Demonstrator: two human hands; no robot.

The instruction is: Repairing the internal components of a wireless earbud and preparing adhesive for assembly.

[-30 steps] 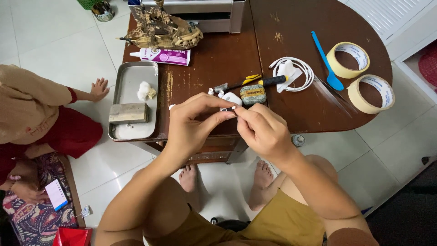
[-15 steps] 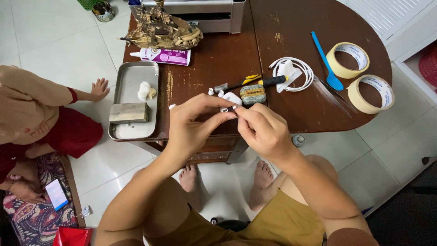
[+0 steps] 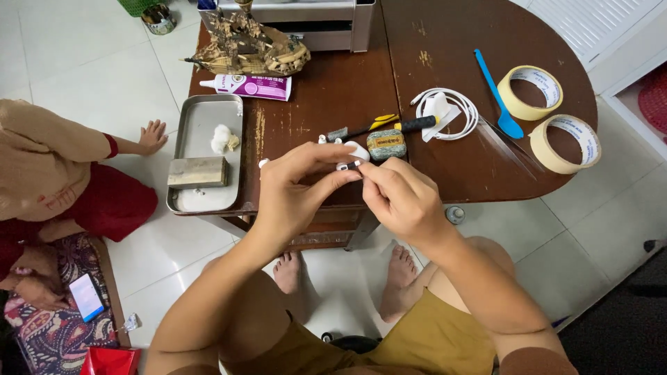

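Two hands meet over the near edge of the dark wooden table [image 3: 445, 42], pinching a small white earbud-like piece [image 3: 349, 165] between them. The left hand [image 3: 295, 191] has thumb and forefinger closed on the piece from the left; the right hand [image 3: 401, 198] has its fingertips pressed together on it from the right, so both are clamped on the same small thing, held just above the table edge.

Just beyond the hands lie a white case [image 3: 359, 150], a greenish sponge block [image 3: 386, 144], and a wire brush with a yellow and black handle [image 3: 379, 126]. Farther right sit a coiled white cable [image 3: 445, 114], a blue spatula [image 3: 497, 94] and two rolls of masking tape [image 3: 533, 92]. On the left, a metal tray [image 3: 201, 114] holds a grey block [image 3: 198, 171] and cotton [image 3: 222, 137]; a tube of glue [image 3: 251, 86] and a model ship [image 3: 246, 47] lie at the far side. Another person in a tan top [image 3: 38, 170] sits on the floor to the left.
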